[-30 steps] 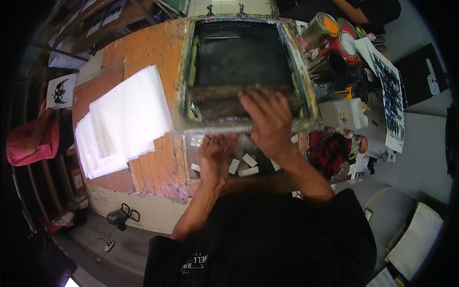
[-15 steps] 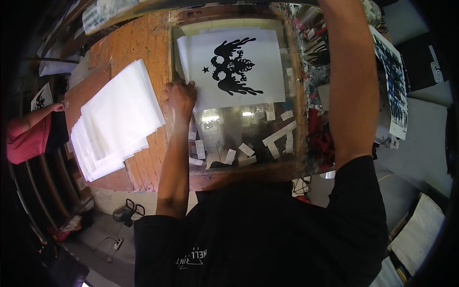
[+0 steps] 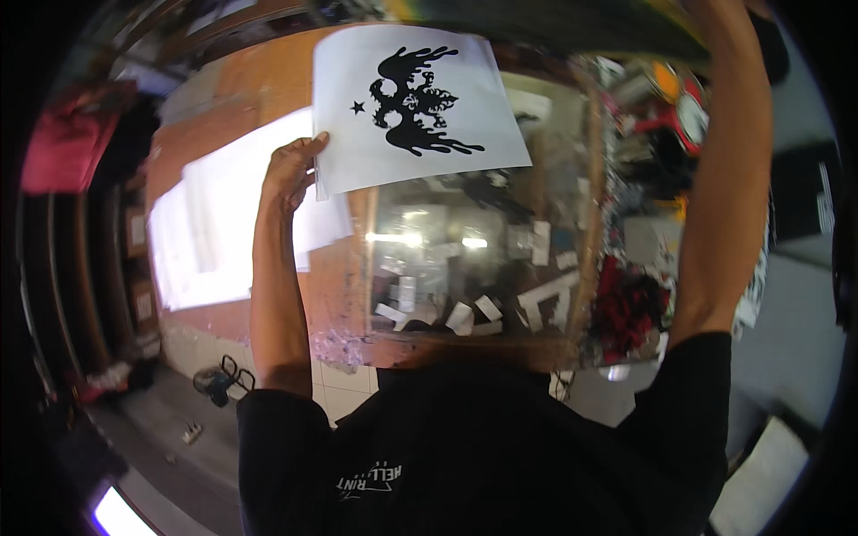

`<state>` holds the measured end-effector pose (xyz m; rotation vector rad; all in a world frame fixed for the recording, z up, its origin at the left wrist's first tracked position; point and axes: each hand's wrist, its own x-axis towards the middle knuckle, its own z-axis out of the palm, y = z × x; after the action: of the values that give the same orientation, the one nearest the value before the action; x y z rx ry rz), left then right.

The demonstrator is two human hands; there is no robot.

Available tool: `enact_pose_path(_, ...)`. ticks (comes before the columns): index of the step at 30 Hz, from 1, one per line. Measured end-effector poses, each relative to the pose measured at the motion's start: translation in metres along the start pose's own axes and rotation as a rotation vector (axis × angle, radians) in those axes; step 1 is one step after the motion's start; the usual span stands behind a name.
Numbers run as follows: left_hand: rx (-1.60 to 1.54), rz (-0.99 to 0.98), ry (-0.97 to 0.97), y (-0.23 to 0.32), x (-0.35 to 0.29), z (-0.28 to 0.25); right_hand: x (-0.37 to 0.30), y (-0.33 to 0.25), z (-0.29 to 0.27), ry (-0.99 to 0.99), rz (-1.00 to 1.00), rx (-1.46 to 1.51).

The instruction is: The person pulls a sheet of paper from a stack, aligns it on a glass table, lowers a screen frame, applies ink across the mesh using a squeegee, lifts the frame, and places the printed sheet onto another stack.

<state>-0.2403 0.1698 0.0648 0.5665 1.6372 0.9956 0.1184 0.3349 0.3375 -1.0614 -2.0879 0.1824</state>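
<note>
A white sheet printed with a black winged emblem and a star is raised at an angle over the glass-topped work surface. Its left edge is pinched by the thumb and fingers of my left hand. A stack of blank white sheets lies just left of it on the wooden table. My right arm stretches up to the top right, where my right hand is mostly cut off beside a dark, blurred frame; its fingers are hidden.
Several white tape strips lie on the glass. Dark red rags and assorted clutter line the right side. Shelving stands at far left, below a person's red shirt. A small fan sits on the floor.
My left hand has lifted the printed sheet off the glass and drawn it left, partly over the blank stack. My right arm has swung right. The view has shifted too.
</note>
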Motion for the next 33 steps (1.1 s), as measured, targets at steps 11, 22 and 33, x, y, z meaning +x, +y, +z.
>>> enact_pose_path(11, 0.811, 0.335, 1.102, -0.074, 0.032, -0.292, 0.012, 0.074, 0.003, 0.019, 0.052, -0.040)
enact_pose_path(22, 1.055, 0.619, 0.687, -0.186, -0.071, 0.014, 0.002, 0.066, -0.008, -0.134, 0.210, 0.041)
enact_pose_path(33, 0.892, 0.423, 0.418, -0.148, -0.098, 0.113, -0.018, -0.004, -0.012, -0.106, 0.212, 0.153)
